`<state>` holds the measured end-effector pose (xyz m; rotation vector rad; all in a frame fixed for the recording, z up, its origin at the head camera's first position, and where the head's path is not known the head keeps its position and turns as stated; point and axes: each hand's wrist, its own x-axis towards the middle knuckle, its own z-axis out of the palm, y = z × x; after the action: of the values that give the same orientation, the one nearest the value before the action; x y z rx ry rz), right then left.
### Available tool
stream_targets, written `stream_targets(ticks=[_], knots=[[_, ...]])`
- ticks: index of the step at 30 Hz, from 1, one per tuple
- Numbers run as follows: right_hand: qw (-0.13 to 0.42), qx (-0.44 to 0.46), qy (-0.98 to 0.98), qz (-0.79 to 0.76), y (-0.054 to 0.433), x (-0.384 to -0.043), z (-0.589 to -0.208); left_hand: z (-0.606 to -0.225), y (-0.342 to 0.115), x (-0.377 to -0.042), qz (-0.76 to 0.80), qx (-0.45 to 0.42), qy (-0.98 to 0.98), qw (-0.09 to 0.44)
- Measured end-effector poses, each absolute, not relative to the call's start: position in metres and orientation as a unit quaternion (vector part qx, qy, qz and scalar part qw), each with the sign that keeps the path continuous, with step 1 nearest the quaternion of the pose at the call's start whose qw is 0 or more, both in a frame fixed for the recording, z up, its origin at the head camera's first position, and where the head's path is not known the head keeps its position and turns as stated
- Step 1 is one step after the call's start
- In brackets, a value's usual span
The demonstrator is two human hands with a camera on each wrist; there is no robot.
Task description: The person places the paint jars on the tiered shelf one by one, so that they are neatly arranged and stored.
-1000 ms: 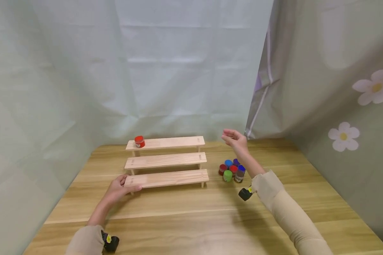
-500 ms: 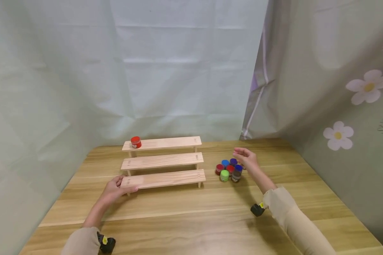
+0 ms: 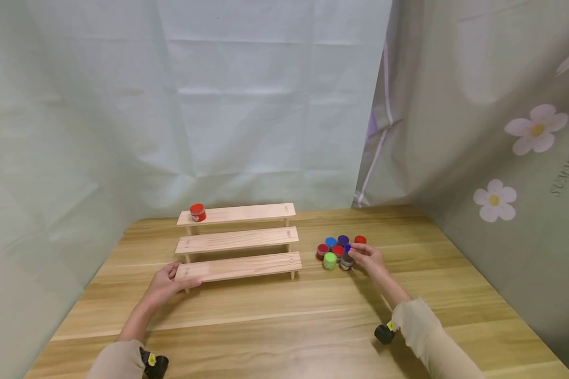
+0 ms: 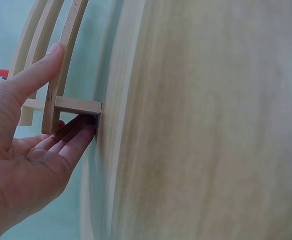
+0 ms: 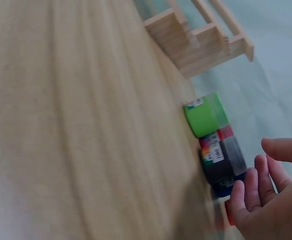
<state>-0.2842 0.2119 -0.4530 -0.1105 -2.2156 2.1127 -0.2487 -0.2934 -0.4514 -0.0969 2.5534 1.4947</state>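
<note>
Left hand (image 3: 163, 285) clasps the wooden rack (image 3: 237, 240) by its left end, while the right hand (image 3: 370, 259), loose and empty, hovers beside the jars (image 3: 338, 252)!

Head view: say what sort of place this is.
Probably a curtained-off tabletop workspace: a wood-grain table, pale hanging sheets behind it, and a three-tier wooden rack beside small colored jars.

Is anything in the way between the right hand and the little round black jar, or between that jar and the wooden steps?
Nothing visible stands between the right hand and the small round black jar. On the straight path from there to the pale wooden three-step shelf, the small round green jar stands between.
</note>
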Motion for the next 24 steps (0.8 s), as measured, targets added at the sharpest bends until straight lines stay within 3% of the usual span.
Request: stream_targets(ticks=[7,16,24], knots=[[0.022,-0.084,-0.753,0.653,0.203,-0.284,-0.455,-0.452,-0.294,-0.248,0.500,-0.023,0.861,0.086],[0.015,-0.078,-0.793,0.605,0.202,-0.288,-0.462,-0.451,-0.294,-0.247,0.506,-0.021,0.858,0.085],[-0.030,-0.059,-0.809,0.585,0.204,-0.287,-0.466,-0.452,-0.294,-0.247,0.501,-0.018,0.862,0.079]])
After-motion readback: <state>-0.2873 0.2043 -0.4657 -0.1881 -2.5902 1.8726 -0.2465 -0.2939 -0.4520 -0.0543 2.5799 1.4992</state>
